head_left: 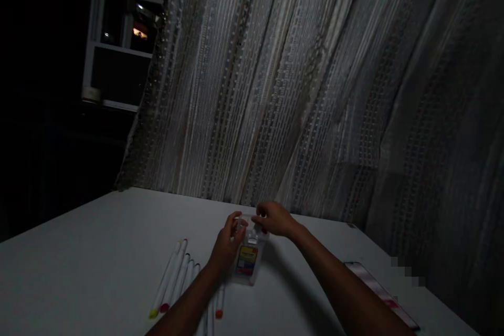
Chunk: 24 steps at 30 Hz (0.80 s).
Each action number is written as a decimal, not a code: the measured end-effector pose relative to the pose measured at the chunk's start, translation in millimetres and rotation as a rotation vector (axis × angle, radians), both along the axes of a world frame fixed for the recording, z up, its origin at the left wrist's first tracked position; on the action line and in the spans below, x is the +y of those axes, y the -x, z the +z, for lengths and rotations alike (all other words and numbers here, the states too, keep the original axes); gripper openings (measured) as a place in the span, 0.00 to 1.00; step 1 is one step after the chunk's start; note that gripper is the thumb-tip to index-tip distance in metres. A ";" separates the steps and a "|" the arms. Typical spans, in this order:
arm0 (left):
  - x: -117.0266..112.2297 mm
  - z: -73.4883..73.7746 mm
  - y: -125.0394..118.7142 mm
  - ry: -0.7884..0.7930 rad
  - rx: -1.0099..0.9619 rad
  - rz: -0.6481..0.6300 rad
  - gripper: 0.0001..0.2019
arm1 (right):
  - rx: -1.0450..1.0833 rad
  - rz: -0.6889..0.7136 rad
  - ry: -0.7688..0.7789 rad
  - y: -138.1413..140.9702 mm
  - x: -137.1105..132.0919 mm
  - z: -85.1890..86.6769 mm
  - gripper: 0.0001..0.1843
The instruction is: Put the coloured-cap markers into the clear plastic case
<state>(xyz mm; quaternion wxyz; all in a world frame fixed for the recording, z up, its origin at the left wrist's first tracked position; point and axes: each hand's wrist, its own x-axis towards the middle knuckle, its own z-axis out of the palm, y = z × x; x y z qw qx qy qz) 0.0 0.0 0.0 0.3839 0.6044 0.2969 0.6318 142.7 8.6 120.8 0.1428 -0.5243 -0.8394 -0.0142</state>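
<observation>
A clear plastic marker case [248, 260] with a yellow and red label lies on the white table [98, 252]. My left hand [227, 244] curls around the case's left side near its top. My right hand [273, 219] pinches the top end of the case from the right, fingers closed on it. Several white markers [175, 275] with coloured caps lie side by side on the table, just left of my left forearm. One more marker with an orange cap [219, 308] shows below my left wrist.
A phone [380, 291] lies near the table's right edge, beside my right forearm. A patterned curtain [315, 89] hangs right behind the table. A dark window with a white frame [118, 47] is at the back left. The room is dim.
</observation>
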 end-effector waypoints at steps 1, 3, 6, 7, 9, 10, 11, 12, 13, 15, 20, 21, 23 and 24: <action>0.0 -0.3 0.1 0.003 -0.003 0.000 0.25 | 0.017 0.011 0.003 -2.0 0.5 1.3 0.08; 0.1 -1.1 0.3 0.002 -0.015 -0.006 0.25 | 0.055 0.036 0.012 -6.7 1.1 3.7 0.08; 0.7 -2.1 0.3 -0.009 -0.024 -0.011 0.25 | 0.095 0.059 0.047 -12.3 0.7 4.3 0.10; 0.9 -2.3 0.2 -0.011 -0.023 -0.010 0.24 | 0.098 0.060 0.064 -13.2 0.2 3.3 0.11; 1.0 -2.3 -0.2 -0.009 -0.017 0.000 0.24 | 0.088 0.055 0.086 -13.0 -1.2 -0.2 0.11; 0.7 -2.1 -0.5 -0.005 -0.014 0.008 0.24 | 0.077 0.049 0.085 -12.0 -1.9 -2.3 0.10; 0.3 -1.7 -0.7 0.000 -0.010 0.016 0.24 | 0.066 0.041 0.075 -10.7 -2.7 -4.4 0.08; -0.2 -1.3 -1.0 0.005 -0.006 0.021 0.24 | 0.055 0.029 0.057 -9.3 -3.4 -6.3 0.07; -0.8 -0.8 -1.2 0.008 -0.003 0.022 0.24 | 0.045 0.013 0.035 -7.8 -4.2 -7.8 0.06; -1.5 -0.3 -1.5 0.005 -0.001 0.014 0.25 | 0.024 -0.020 -0.007 -5.2 -5.9 -9.7 0.07; -1.1 -0.8 -1.9 -0.010 -0.006 0.008 0.25 | 0.059 0.087 -0.127 -0.4 -12.2 -9.0 0.11; -1.2 -0.7 -2.1 -0.011 -0.008 0.012 0.25 | 0.074 0.149 -0.142 0.8 -13.6 -8.5 0.11; -1.8 -0.2 -2.6 -0.015 -0.009 0.013 0.25 | 0.083 0.268 -0.135 3.9 -15.5 -8.0 0.09; -2.2 0.1 -3.0 -0.016 -0.005 0.009 0.26 | 0.083 0.311 -0.117 5.5 -16.0 -8.0 0.08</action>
